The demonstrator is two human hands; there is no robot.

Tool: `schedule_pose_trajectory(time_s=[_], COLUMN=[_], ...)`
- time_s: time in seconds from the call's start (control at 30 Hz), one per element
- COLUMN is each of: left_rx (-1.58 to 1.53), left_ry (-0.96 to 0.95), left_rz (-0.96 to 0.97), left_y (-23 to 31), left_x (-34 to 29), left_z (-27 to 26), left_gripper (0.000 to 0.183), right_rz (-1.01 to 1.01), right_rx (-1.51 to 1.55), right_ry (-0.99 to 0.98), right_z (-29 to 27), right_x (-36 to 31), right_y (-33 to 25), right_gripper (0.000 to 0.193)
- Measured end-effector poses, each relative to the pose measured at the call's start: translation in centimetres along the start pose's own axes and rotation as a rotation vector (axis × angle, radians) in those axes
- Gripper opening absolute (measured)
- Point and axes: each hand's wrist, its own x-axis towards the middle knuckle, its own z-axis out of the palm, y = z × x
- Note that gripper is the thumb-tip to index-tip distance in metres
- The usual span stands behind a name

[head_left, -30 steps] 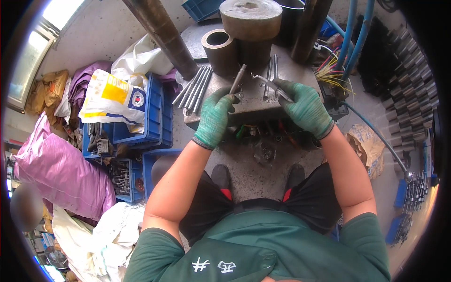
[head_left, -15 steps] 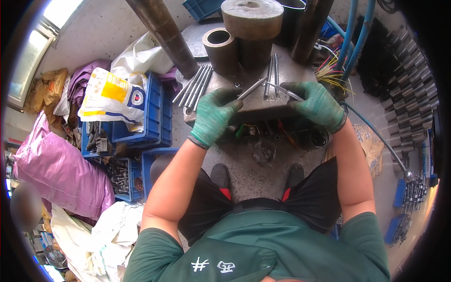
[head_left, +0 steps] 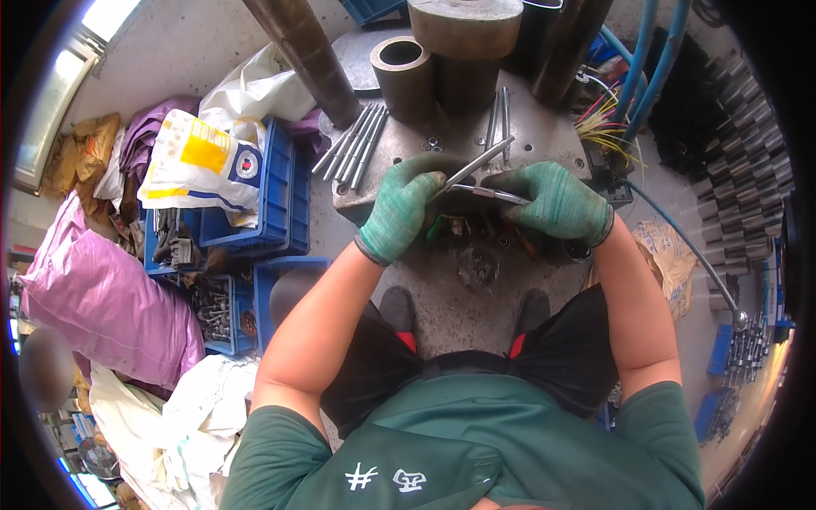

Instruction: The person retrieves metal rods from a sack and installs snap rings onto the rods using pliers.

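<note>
My left hand (head_left: 403, 208), in a green glove with dark fingertips, is closed around one end of a steel rod (head_left: 484, 158) that slants up to the right. My right hand (head_left: 561, 204), gloved the same way, pinches a second, stepped steel rod (head_left: 493, 195) whose thin end reaches left to my left fingers. The two rods come close together or cross near my left fingertips; whether they touch I cannot tell. Both hands are over the front edge of a thick metal block (head_left: 544, 153). On it lie several similar rods (head_left: 355, 146) at the left and two more rods (head_left: 506, 119) behind my hands.
A hollow steel cylinder (head_left: 401, 76) and a heavy round ram (head_left: 466, 30) stand behind, between two steel columns (head_left: 306, 59). Blue crates (head_left: 276, 191) and a pink sack (head_left: 110, 297) are at the left. Blue hoses (head_left: 659, 68) and stacked metal parts (head_left: 739, 161) stand right.
My hands have come closer together and nearer to me, each still with its rod. The rods' ends have moved from apart to overlapping. The view has shifted slightly.
</note>
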Motion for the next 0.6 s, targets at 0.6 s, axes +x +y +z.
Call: schedule_pose_trajectory(time_s=[0.6], left_rx=[-0.272], left_ry=[0.008], left_rz=[-0.189], left_y=[1.6], left_x=[-0.4], left_z=[0.4], left_gripper=[0.056], right_rz=[0.044], right_rx=[0.005], right_ry=[-0.04], right_z=[0.0], right_x=[0.3], right_y=[-0.4], right_gripper=[0.051])
